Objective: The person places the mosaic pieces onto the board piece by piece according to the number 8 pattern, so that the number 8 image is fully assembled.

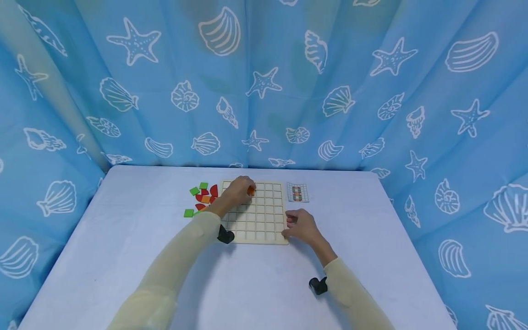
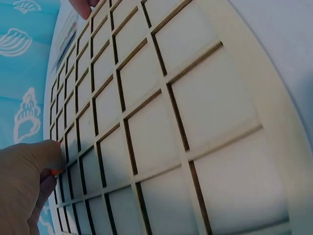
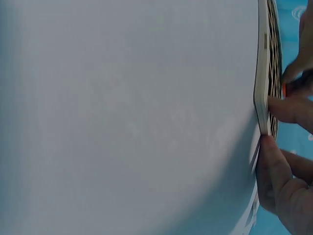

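A pale wooden grid board (image 1: 264, 224) lies on the table. Over its far rows my left hand (image 1: 238, 192) pinches a small orange piece (image 1: 250, 191); the fingers partly hide its shape. Close up in the left wrist view, only a sliver of the orange piece (image 2: 57, 172) shows between thumb and fingers. At the board's near right corner, my right hand (image 1: 303, 225) holds the edge. The right wrist view shows the right hand's fingers (image 3: 279, 166) at the board's side and a digit on its rim.
Green squares (image 1: 189, 213), red rounded pieces (image 1: 213, 190) and an orange square (image 1: 206, 200) lie scattered left of the board. A printed pattern card (image 1: 297, 193) is at its right. Behind the white table (image 1: 255, 284) hangs a blue shell-print curtain (image 1: 264, 114).
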A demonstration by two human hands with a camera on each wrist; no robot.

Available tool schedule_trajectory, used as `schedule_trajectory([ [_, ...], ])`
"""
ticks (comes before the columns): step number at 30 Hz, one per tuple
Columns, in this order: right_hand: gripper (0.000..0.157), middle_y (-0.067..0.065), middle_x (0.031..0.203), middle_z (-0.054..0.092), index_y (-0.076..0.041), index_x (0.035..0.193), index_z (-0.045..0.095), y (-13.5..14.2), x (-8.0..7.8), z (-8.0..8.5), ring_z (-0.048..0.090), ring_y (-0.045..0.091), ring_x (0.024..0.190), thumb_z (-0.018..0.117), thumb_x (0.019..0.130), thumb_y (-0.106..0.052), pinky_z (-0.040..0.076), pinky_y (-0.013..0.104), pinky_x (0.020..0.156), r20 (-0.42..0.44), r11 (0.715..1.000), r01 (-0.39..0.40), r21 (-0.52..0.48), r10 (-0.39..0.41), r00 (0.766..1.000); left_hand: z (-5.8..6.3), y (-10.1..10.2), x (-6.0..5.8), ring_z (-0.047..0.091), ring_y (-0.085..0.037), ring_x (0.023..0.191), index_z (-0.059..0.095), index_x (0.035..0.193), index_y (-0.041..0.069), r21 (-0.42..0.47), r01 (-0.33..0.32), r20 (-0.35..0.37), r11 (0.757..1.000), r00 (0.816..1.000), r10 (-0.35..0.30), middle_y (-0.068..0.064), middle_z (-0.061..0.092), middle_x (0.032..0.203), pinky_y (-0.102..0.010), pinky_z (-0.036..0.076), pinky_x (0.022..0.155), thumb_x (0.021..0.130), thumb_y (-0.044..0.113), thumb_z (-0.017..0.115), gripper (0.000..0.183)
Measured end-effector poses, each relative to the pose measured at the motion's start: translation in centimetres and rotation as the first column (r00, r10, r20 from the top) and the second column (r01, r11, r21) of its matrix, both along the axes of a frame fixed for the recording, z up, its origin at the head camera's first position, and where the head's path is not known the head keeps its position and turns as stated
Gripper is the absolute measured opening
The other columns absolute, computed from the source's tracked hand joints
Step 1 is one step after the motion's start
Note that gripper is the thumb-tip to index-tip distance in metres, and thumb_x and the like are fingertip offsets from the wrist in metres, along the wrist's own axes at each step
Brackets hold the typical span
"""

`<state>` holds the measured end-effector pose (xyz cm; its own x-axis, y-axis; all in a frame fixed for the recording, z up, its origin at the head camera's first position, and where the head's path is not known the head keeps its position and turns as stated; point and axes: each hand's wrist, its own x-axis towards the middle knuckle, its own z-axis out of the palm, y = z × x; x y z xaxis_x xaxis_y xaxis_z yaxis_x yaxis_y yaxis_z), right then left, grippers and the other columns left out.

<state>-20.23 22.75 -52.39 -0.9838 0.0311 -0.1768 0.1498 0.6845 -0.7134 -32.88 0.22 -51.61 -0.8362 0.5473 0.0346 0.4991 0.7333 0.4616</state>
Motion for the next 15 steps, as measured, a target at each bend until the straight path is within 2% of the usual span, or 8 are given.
schedule_trajectory([
  [8, 0.067, 0.007, 0.105, 0.056, 0.002, 0.129, 0.060, -0.42, 0.09, -0.11, 0.057, 0.019, 0.094, 0.085, 0.068, -0.006, 0.053, 0.028, 0.082, -0.003, 1.000, 0.002, 0.015, -0.002, 1.000, 0.10, -0.11, -0.05, 0.053, -0.022, 0.101, 0.070, 0.111, 0.005, -0.031, 0.024, 0.006, 0.999, 1.000, -0.024, -0.007, 0.063, 0.108, -0.033, 0.049, 0.093, 0.084, 0.004, 0.074, 0.027],
  [15, 0.066, 0.006, 0.102, 0.057, 0.000, 0.128, 0.061, -0.15, -0.14, 0.05, 0.057, 0.017, 0.091, 0.087, 0.067, -0.007, 0.053, 0.027, 0.079, 0.043, 1.000, 0.020, 0.006, -0.020, 0.999, -0.04, -0.06, -0.14, 0.056, -0.023, 0.102, 0.070, 0.111, 0.003, -0.001, 0.042, 0.023, 0.999, 0.999, -0.041, -0.009, 0.063, 0.110, -0.035, 0.048, 0.094, 0.085, -0.001, 0.070, 0.026],
])
